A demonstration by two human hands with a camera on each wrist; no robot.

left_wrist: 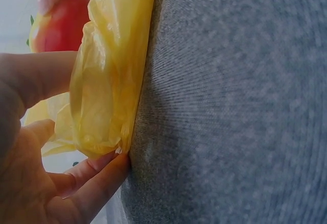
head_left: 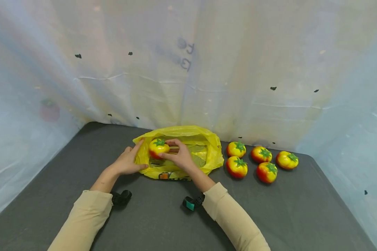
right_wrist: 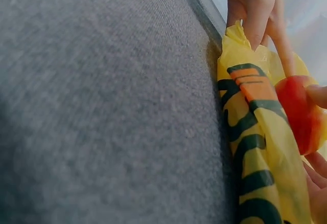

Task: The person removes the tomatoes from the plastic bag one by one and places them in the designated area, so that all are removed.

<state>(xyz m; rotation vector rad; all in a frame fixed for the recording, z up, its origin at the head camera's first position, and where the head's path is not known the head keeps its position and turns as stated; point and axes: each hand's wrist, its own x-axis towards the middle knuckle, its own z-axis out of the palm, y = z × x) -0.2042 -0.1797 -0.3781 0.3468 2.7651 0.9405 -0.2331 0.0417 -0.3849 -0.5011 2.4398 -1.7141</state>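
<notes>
A yellow plastic bag (head_left: 176, 174) lies on the dark table with its mouth spread wide. My left hand (head_left: 128, 162) holds the bag's left end, the thumb hooked over the near rim and the other fingers along the side. In my right hand (head_left: 181, 156) is a glossy red and yellow tomato (head_left: 158, 148) with a green leafy top, pinched between thumb and fingers. It is over the left part of the bag's opening. The left wrist view shows the tomato's red side (left_wrist: 64, 24) partly hidden behind the bag's wall (left_wrist: 110, 75).
To the right of the bag, several similar tomatoes (head_left: 237, 167) sit in a loose group on the table (head_left: 157, 216). A pale plastic sheet (head_left: 226, 69) hangs along the back and both sides. Black cameras (head_left: 122, 198) are strapped to the wrists.
</notes>
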